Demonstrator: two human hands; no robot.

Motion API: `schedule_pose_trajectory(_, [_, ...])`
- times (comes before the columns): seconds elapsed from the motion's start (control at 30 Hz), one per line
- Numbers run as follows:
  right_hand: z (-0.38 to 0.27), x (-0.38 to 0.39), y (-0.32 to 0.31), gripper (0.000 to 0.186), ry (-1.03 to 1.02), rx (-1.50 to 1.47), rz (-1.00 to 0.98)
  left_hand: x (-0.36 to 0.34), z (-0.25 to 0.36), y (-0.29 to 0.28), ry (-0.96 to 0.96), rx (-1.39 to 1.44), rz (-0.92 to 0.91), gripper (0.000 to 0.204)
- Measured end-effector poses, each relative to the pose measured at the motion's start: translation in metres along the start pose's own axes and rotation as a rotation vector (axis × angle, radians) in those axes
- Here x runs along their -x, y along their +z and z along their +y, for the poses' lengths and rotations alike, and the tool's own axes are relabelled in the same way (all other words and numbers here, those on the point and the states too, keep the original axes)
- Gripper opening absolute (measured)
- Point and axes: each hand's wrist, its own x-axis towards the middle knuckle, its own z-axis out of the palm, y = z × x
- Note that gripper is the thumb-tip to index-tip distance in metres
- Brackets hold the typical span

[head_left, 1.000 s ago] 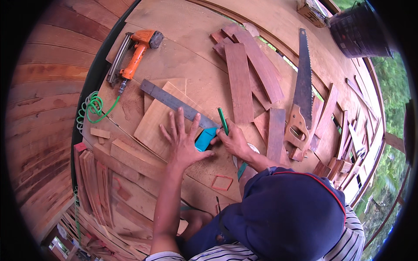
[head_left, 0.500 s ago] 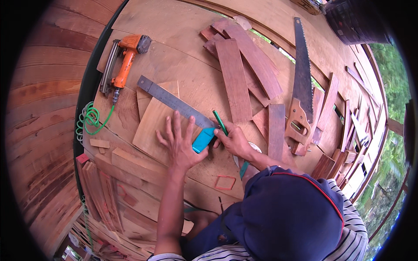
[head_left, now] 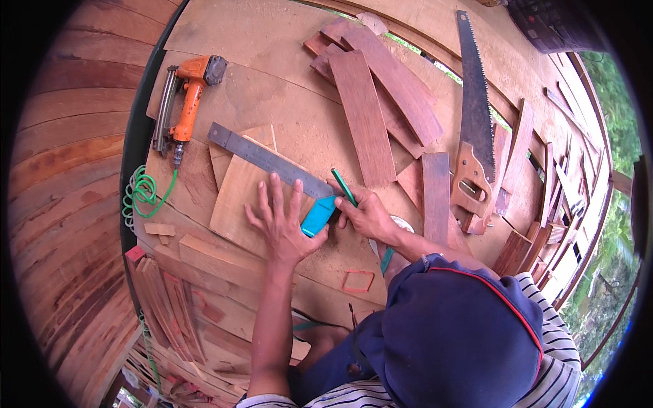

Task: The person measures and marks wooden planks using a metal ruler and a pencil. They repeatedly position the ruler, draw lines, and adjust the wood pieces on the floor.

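View shifted; try square blade point(head_left: 272, 162) faintly marked

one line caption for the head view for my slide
Left hand spread over a pale board and blue-handled square, right hand holding a green pencil beside the handle.

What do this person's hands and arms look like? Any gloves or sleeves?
The left hand and right hand are ungloved. The left forearm is uncovered below a white sleeve with dark stripes; a dark blue, red-trimmed cap hides the upper right arm.
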Motion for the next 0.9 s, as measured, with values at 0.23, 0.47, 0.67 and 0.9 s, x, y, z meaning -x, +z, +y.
schedule_pose_trajectory(0.23, [0.0013,0.0,-0.0031,0.045,0.017,0.007,-0.001,-0.0022,0.0029,-0.0024,-0.007,0.004,-0.021,0.112])
schedule_pose_trajectory(0.47, [0.0,-0.0011,-0.0003,0.044,-0.008,-0.058,0.001,-0.0019,0.0026,-0.0006,-0.014,0.016,-0.007,0.11])
schedule_pose_trajectory(0.67, [0.0013,-0.0012,0.0007,0.044,0.009,-0.065,0.013,-0.0021,0.0006,0.0009,-0.005,-0.01,-0.007,0.113])
schedule_pose_trajectory(0.9, [0.0006,-0.0005,0.0006,0.043,0.009,-0.05,0.03,-0.0024,0.0016,-0.001,-0.011,0.006,-0.023,0.111])
